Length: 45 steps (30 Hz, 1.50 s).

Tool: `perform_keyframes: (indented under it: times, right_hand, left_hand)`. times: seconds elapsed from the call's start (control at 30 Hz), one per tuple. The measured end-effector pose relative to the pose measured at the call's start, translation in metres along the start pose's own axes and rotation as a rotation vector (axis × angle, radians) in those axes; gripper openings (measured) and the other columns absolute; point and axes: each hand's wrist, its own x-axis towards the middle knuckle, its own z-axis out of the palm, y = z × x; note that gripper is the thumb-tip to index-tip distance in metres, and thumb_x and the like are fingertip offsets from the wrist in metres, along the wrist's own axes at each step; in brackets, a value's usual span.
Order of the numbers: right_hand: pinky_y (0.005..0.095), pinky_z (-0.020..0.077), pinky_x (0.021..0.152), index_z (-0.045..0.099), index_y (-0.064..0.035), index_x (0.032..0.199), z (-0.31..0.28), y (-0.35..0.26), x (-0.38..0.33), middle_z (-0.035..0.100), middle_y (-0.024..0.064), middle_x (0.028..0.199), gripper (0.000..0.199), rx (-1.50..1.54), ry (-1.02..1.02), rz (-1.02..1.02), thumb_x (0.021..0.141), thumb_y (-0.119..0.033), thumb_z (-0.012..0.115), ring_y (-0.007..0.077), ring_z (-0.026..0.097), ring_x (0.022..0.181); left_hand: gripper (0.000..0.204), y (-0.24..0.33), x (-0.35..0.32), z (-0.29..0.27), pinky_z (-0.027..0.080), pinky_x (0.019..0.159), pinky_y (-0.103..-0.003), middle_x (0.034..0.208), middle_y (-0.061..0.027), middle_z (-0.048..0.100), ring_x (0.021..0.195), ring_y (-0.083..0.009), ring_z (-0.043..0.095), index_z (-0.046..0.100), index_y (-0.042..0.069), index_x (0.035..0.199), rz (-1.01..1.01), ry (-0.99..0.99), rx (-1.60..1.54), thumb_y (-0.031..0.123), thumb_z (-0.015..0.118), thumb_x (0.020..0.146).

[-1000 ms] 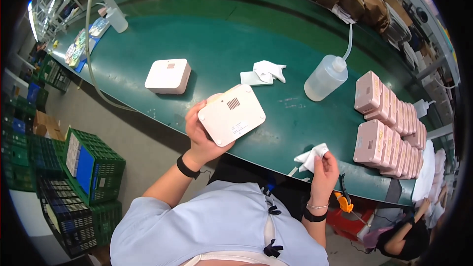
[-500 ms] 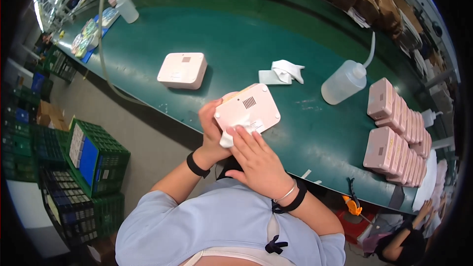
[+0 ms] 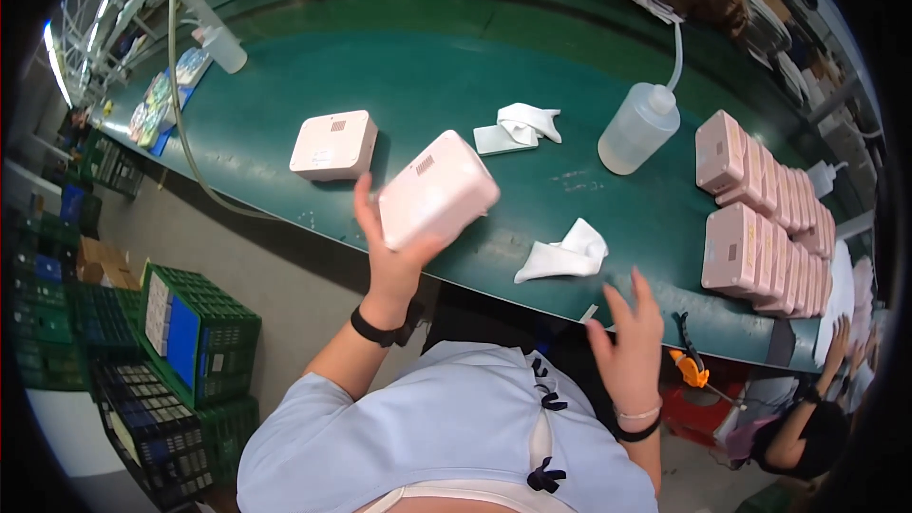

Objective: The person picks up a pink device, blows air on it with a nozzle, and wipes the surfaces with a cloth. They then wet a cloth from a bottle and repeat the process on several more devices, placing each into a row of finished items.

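My left hand (image 3: 394,261) grips a pale pink plastic box (image 3: 439,192) by its lower left corner. The box is tilted above the green table, with a small vent grille on the side facing me. Empty, with its fingers apart, my right hand (image 3: 629,347) hovers by the table's near edge. A crumpled white cloth (image 3: 565,255) lies on the table between that hand and the box. Another pink box (image 3: 332,145) rests on the table to the left of the held one.
A white folded cloth (image 3: 528,123) lies partly on a flat pale block (image 3: 501,140). To the right stands a translucent squeeze bottle (image 3: 638,128) with a bent spout. Two rows of pink boxes (image 3: 736,252) fill the right end. Green crates (image 3: 228,351) stand lower left; another person's hand (image 3: 836,342) shows far right.
My right hand has come off the box and moved right, leaving the white cloth on the table. My left hand has tilted the box and still holds it.
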Motion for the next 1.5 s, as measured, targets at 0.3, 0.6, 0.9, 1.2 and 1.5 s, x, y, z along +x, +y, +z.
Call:
perform_keyframes:
  times: [0.3,0.6,0.9,1.2,1.5]
  right_hand:
    - [0.0260,0.0498,0.085,0.055,-0.0057,0.126,0.053,0.116,-0.143,0.063,0.0093,0.110,0.033,0.962,0.791,0.996,0.100,-0.024,0.061,0.0131,0.062,0.099]
    - [0.0277,0.0495,0.086,0.048,0.0031,0.131,0.072,0.126,-0.123,0.061,0.0148,0.120,0.045,0.737,1.072,0.618,0.103,-0.032,0.054,0.0165,0.061,0.100]
    - [0.0272,0.0458,0.059,0.055,0.0007,0.117,0.017,0.002,-0.023,0.067,0.0163,0.111,0.058,1.195,0.079,-0.018,0.093,-0.051,0.063,0.0189,0.062,0.068]
    - [0.0370,0.0470,0.049,0.046,-0.0061,0.084,0.047,-0.117,0.028,0.056,0.0102,0.062,0.048,0.225,-0.358,-0.524,0.079,-0.038,0.081,0.0305,0.059,0.054]
    - [0.0351,0.0468,0.047,0.046,-0.0059,0.084,0.075,-0.148,0.035,0.055,0.0094,0.060,0.049,0.174,-0.302,-0.612,0.080,-0.041,0.080,0.0279,0.059,0.052]
  left_hand:
    - [0.085,0.026,0.000,0.008,0.040,0.108,-0.054,0.148,-0.0135,0.042,0.136,-0.0358,0.042,0.040,0.017,0.147,-0.821,-0.052,-1.131,0.059,0.068,0.080]
    - [0.082,0.045,-0.014,-0.012,0.041,0.108,-0.056,0.150,-0.0122,0.042,0.135,-0.0355,0.044,0.036,0.017,0.150,-1.040,-0.108,-1.421,0.065,0.059,0.086]
    - [0.083,0.094,-0.049,-0.081,0.042,0.108,-0.057,0.150,-0.0141,0.041,0.134,-0.0363,0.045,0.035,0.016,0.151,-0.931,0.002,-1.178,0.065,0.057,0.088]
    - [0.080,0.126,-0.121,-0.144,0.041,0.106,-0.061,0.148,-0.0138,0.043,0.131,-0.0373,0.047,0.036,0.016,0.150,-0.847,0.397,-0.831,0.060,0.060,0.088]
    - [0.084,0.107,-0.143,-0.189,0.036,0.110,-0.055,0.139,-0.0149,0.046,0.127,-0.0359,0.047,0.032,0.011,0.149,-0.492,0.687,0.117,0.028,0.076,0.080]
